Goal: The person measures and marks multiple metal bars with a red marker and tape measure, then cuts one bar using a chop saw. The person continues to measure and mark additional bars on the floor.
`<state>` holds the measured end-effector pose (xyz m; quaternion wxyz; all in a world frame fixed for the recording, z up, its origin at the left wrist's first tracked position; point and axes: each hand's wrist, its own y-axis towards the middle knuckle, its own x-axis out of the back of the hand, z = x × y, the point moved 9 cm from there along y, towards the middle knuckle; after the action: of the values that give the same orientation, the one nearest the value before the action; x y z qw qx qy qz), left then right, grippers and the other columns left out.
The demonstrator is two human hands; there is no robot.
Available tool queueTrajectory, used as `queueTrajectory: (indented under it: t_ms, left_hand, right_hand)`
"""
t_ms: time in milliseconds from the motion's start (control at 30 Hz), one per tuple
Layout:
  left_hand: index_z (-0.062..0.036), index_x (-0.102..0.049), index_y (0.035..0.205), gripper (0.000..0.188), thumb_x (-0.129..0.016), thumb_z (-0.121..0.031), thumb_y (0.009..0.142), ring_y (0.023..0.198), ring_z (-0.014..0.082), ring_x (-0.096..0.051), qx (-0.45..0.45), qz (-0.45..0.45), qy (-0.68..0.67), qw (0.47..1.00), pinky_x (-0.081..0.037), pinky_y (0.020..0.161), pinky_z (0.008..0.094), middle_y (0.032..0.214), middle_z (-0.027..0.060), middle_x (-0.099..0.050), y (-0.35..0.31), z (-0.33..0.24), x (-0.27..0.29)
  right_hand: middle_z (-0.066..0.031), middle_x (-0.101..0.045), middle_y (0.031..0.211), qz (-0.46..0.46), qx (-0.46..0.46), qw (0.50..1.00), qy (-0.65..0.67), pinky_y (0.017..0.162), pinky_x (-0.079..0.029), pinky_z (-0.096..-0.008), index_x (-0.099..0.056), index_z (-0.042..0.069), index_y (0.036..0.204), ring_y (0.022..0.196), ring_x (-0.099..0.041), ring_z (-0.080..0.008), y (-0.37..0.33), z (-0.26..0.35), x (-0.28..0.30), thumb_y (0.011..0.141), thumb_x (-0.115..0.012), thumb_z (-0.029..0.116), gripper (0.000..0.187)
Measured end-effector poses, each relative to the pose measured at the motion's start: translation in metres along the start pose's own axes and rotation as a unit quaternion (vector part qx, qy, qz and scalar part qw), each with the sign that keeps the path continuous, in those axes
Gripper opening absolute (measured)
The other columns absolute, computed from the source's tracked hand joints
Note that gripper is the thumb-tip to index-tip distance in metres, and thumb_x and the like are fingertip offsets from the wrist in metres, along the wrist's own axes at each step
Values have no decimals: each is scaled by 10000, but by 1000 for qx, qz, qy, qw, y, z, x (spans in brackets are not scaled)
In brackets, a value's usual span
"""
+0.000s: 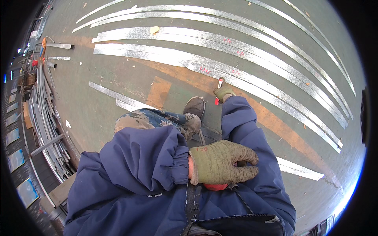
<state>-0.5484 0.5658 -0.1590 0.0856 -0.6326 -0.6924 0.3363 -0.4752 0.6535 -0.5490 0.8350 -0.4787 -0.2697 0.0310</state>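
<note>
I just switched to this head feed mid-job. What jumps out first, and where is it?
The long shiny galvanized metal strips fan across the green floor through the upper half. Low in the middle, the gloved left hand rests against the blue jacket, over something red. Further out, the gloved right hand holds a red-and-white marker at the edge of the nearest strip.

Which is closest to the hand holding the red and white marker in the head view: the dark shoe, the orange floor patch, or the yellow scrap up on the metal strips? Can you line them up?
From the right hand outward:
1. Dark shoe, just to its left and slightly nearer the person.
2. Orange floor patch, further left on the green floor.
3. Yellow scrap, far up on the metal strips.
</note>
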Motion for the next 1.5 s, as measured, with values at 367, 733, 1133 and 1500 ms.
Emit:
queueTrajectory:
  t_ms: [367, 733, 1133, 1500]
  left_hand:
    - [-46, -683, 1233, 445, -698, -397, 961, 855, 240, -719, -41, -32, 11, 999, -566, 793, 356, 970, 139, -740, 1, -2, 1]
    - [36, -620, 1343, 497, -723, -292, 984, 944, 137, -729, 61, 14, -85, 994, -578, 845, 271, 1145, 144, -740, 0, 4, -6]
    - [19, -655, 1302, 453, -728, -291, 979, 1095, 119, -681, -24, 12, -9, 1000, -541, 942, 272, 1160, 121, -742, 8, -2, -9]
    - [29, -660, 1299, 446, -715, -293, 995, 949, 103, -657, 35, 14, -158, 987, -547, 846, 267, 1037, 55, -722, 17, 4, -5]
  right_hand:
    - [-228, -732, 1004, -16, 6, 1000, -3, 701, -585, -451, -218, 214, 1652, 805, -737, -355, -4, 2, 5, 884, -595, 206, 855]
    - [-236, -708, 1165, -24, 14, 999, 17, 867, -562, -456, -446, 79, 1518, 1001, -706, -381, -10, 5, 4, 876, -622, 269, 693]
    - [-134, -741, 822, 46, 31, 994, 96, 553, -542, -377, -667, 38, 1125, 619, -704, -229, -44, 6, -4, 923, -663, 308, 338]
    - [-105, -707, 719, 117, 87, 969, 200, 533, -516, -334, -700, 15, 939, 579, -655, -180, -88, 21, -20, 903, -767, 408, 401]
